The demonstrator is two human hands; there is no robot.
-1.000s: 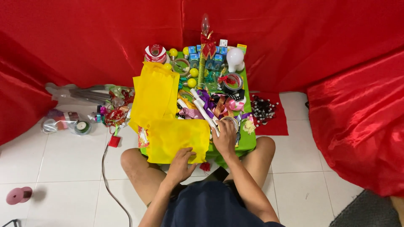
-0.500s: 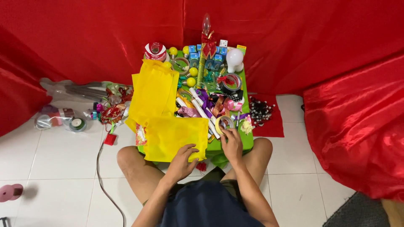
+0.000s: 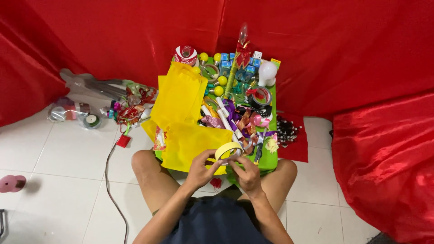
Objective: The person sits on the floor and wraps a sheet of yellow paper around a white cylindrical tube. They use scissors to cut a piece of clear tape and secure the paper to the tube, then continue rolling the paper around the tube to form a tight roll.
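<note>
Head view: left hand [image 3: 200,169] and right hand [image 3: 244,171] both gripping a yellow tape roll [image 3: 228,150], yellow sheets [image 3: 190,135] just beyond on the green worktop [image 3: 267,161].

Several small blue square cardboard boxes [image 3: 224,57] stand at the green table's twelve o'clock edge. At its nine o'clock, clear plastic bags [image 3: 68,110] lie on the floor.

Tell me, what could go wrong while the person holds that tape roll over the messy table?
1. The tape roll is held up by both the left hand and the right hand; if the grip slips, it could drop among the ribbons.
2. Loose tape might stick to the yellow sheets right beside it.
3. The cord on the floor by the knee could snag a leg.
</note>
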